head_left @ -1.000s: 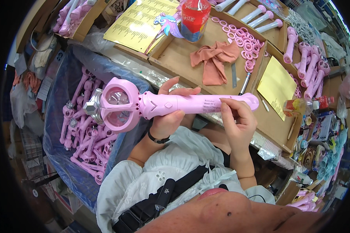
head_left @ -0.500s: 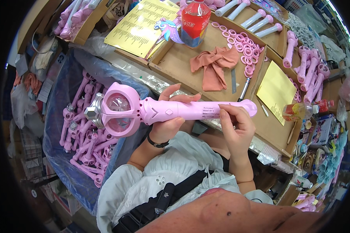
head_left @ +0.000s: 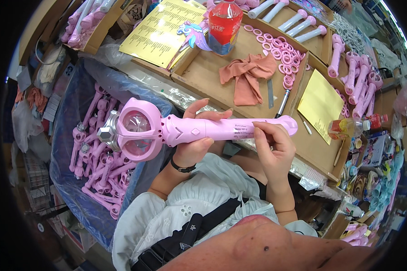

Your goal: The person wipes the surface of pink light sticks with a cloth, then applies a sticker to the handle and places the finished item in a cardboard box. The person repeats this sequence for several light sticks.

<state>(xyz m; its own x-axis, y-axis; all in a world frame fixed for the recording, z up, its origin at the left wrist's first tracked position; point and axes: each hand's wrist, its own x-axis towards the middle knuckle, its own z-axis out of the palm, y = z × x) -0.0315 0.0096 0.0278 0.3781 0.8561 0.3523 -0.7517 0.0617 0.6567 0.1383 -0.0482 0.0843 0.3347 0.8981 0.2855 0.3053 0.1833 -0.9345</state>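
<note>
Pink wand (head_left: 184,130) points left beside the bench's (head_left: 167,91) near edge | left hand (head_left: 191,151) grips its middle | right hand (head_left: 278,147) bunches at the tail-side label (head_left: 242,129), hold unclear

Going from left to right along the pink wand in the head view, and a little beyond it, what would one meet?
Silver tip, clear window, left hand, printed label, right hand, white-capped bottle.

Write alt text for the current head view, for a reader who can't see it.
A pink toy wand is held by the left hand, while the right hand touches it beside a printed label. A blue-lined bin of similar wands stands at the left; beyond, a cardboard tray holds an orange cloth and pink rings.
</note>
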